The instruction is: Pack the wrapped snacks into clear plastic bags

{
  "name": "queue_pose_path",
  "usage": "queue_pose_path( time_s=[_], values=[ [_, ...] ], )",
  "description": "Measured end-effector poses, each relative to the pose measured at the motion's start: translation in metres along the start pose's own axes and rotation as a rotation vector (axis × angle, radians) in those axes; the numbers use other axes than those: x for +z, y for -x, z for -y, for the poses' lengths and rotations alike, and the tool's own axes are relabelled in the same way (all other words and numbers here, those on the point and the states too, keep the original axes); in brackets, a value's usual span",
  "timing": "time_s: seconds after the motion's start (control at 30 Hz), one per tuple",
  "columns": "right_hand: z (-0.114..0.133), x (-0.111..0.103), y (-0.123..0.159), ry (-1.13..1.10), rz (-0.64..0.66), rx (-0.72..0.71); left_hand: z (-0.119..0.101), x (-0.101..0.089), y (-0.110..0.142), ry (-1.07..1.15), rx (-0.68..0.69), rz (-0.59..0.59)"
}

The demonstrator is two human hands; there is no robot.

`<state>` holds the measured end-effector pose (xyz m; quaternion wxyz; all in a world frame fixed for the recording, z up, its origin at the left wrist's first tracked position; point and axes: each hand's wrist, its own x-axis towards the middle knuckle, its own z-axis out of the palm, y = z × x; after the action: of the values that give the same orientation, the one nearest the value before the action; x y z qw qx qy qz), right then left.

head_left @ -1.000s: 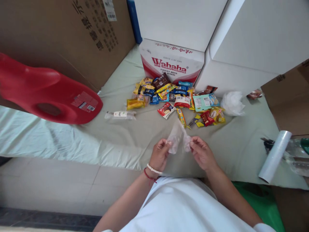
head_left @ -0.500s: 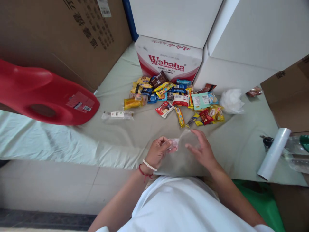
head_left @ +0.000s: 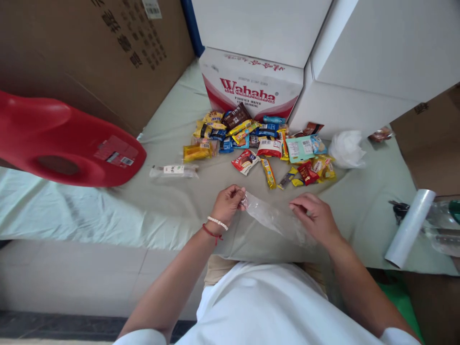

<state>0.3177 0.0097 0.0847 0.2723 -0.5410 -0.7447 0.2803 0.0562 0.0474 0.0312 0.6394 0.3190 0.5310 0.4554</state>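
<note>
Left hand pinched clear film; right-hand contact unclear

Ref for places: the Wahaha box [head_left: 251, 81], standing on the pale green cloth [head_left: 172, 211].

Clear plastic film [head_left: 275, 218] was out in front of the box, on the wearer's side of the snack pile [head_left: 251, 136]. Left hand [head_left: 229, 203] had one end between thumb and fingers, closed on it. Film ran slantwise from there toward the right hand [head_left: 316, 218]. Right fingers were curled, thumb near index, narrow gap at most; couldn't tell if they had any film.

Snack packets sat heaped right in front of the box. Labelled clear pack [head_left: 174, 171] lay front-left of it, red jug [head_left: 82, 136] farther left. Crumpled white plastic [head_left: 347, 149] was front-right of the box; film roll [head_left: 409, 229] lay well beyond that, nearer the wearer.
</note>
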Motion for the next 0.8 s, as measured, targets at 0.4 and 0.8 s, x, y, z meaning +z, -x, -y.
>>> queue_pose_path(
  time_s=[0.4, 0.8],
  values=[
    [0.004, 0.085, -0.034, -0.350, 0.140, 0.136, 0.000, -0.006, 0.010, 0.162, -0.106, 0.050],
    [0.014, 0.072, -0.030, -0.600, 0.067, 0.426, 0.009, 0.005, 0.015, 0.127, -0.111, 0.102]
  ],
)
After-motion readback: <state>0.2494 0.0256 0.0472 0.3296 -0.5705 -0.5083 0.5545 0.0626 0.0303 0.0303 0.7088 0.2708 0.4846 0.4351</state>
